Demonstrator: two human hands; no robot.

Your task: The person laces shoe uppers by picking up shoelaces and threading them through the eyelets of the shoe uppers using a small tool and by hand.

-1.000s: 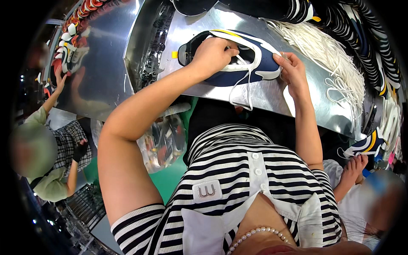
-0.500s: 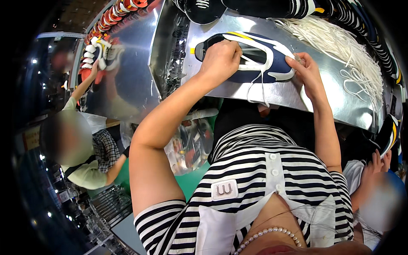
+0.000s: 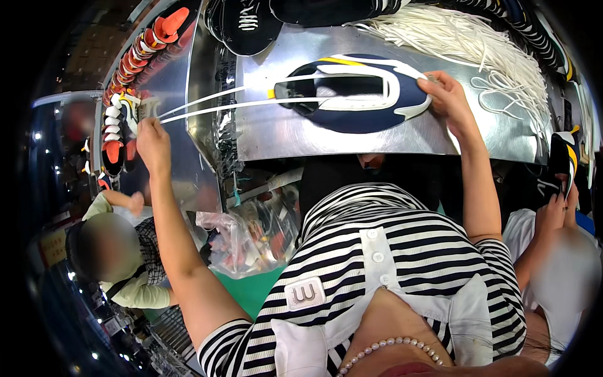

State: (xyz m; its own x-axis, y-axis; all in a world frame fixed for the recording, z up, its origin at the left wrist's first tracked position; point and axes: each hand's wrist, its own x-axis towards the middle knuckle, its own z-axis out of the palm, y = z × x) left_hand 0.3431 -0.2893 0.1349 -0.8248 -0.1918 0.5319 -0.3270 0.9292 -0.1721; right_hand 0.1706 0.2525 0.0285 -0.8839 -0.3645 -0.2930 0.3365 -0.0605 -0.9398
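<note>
Off the table's left edge, two white laces [image 3: 213, 103] are held pinched and taut in the left hand [image 3: 152, 139]; the navy shoe [image 3: 352, 94], mid-table, is pinned at its heel by the right hand [image 3: 447, 100]. Both strands are best pulled evenly while the shoe is kept flat on the metal table [image 3: 282, 135].

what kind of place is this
Probably a shoe factory lacing station: a navy shoe upper on a metal table, a pile of white laces, and rows of shoes alongside.
</note>
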